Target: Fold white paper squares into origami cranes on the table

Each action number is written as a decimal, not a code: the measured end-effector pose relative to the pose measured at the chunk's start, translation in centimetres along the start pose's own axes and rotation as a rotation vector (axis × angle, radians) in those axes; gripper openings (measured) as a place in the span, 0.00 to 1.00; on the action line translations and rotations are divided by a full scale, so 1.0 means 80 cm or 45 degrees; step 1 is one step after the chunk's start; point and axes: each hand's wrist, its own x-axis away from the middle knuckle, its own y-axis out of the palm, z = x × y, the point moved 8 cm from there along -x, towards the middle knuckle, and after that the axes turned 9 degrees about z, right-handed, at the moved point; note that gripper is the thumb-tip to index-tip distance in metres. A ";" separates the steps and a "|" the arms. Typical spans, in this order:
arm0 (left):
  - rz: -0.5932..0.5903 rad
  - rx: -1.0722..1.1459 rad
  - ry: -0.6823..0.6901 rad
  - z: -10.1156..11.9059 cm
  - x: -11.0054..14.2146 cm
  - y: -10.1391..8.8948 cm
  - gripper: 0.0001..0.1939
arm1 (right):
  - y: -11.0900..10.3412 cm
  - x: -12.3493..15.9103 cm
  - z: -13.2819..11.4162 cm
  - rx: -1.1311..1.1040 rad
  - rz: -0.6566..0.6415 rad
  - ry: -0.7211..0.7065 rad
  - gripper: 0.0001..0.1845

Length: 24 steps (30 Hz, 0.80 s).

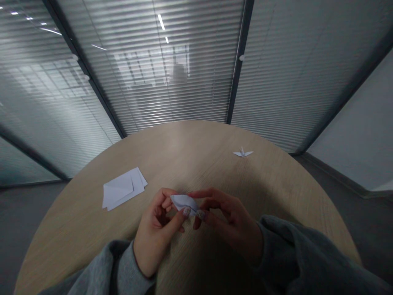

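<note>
A piece of folded white paper (183,200) is held up between both hands, just above the table near its front middle. My left hand (161,225) is closed on the paper's left and lower side, with the thumb pressed on its near face. On the other side, my right hand (225,217) pinches the right end between thumb and fingers. The two thumb tips lie close together at the paper's lower edge. Part of the paper's underside is hidden by the fingers. Farther off to the right stands a small folded paper crane (242,153) with its wings spread.
Several white paper sheets (121,190) lie overlapping on the left of the round wooden table (190,151). Behind the table's far edge are glass panels with blinds (184,98) and dark frames. A pale wall (362,135) rises at the right.
</note>
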 end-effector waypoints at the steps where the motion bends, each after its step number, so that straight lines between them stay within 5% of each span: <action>1: 0.011 0.002 0.003 0.001 0.000 0.000 0.10 | 0.000 0.000 0.000 -0.006 -0.002 -0.003 0.16; 24: 0.092 0.036 0.013 0.005 -0.003 -0.008 0.12 | -0.004 -0.006 0.006 -0.230 0.025 0.069 0.17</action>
